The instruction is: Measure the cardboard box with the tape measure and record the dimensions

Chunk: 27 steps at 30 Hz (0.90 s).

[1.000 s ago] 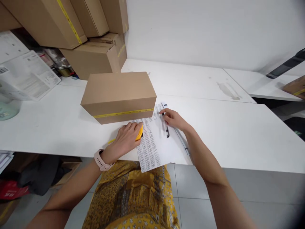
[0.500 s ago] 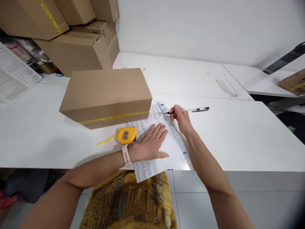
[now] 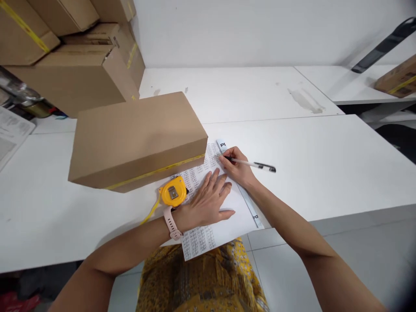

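My left hand (image 3: pixel 211 199) lies flat, fingers spread, on a sheet of paper (image 3: pixel 238 216) covered partly with rows of small writing. My right hand (image 3: pixel 238 167) grips a clear pen with a black cap end (image 3: pixel 255 164); its tip is hidden by my fingers at the upper part of the sheet. Under that hand runs a pale blue printed strip (image 3: pixel 248 202) along the sheet's right side. Left of my left hand sits a yellow tape measure (image 3: pixel 173 191), with some of its blade pulled out. A closed cardboard box (image 3: pixel 136 134) stands just behind it, over part of the sheet.
Several cardboard boxes (image 3: pixel 81 73) are stacked at the back left against the wall. A printed sheet (image 3: pixel 13 132) lies at the far left. On the right, a taped box (image 3: pixel 398 80) and a dark upright object (image 3: pixel 383 45) stand on the white table (image 3: pixel 325 160).
The view has turned slightly. My right hand has moved left onto the sheet's writing, and the pen now slants down to the right. My left hand still rests flat on the paper.
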Each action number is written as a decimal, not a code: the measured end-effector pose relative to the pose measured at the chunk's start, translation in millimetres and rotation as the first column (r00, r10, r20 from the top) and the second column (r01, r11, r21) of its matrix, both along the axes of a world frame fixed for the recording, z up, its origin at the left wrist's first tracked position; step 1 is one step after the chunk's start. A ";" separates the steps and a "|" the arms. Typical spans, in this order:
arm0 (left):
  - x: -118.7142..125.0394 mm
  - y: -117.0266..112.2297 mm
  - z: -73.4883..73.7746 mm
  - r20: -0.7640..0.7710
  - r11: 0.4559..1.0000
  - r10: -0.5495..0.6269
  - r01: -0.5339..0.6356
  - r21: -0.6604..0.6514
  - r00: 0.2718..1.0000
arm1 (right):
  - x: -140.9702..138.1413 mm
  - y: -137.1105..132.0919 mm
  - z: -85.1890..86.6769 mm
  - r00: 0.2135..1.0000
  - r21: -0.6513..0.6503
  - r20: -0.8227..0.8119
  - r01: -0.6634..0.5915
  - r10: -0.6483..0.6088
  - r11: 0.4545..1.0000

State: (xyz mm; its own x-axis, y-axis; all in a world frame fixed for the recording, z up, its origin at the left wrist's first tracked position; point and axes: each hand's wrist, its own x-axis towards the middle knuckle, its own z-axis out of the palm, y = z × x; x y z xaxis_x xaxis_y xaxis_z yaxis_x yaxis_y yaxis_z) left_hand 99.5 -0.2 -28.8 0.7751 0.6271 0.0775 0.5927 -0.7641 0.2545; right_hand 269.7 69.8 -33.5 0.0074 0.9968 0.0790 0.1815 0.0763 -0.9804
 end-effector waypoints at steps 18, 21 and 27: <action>0.1 -3.4 -1.0 0.043 1.000 0.024 -0.023 -0.015 0.999 | 6.2 11.1 -1.3 0.998 -0.052 -0.067 -0.004 0.000 0.999; -0.3 -3.1 -0.3 0.044 1.000 0.024 -0.024 -0.009 0.999 | 11.9 8.9 -1.7 0.993 -0.093 -0.113 -0.054 0.043 0.994; 0.6 -2.5 -4.4 0.051 1.000 0.028 -0.028 0.002 0.998 | 15.8 3.7 0.4 0.999 -0.056 0.032 0.037 -0.036 0.998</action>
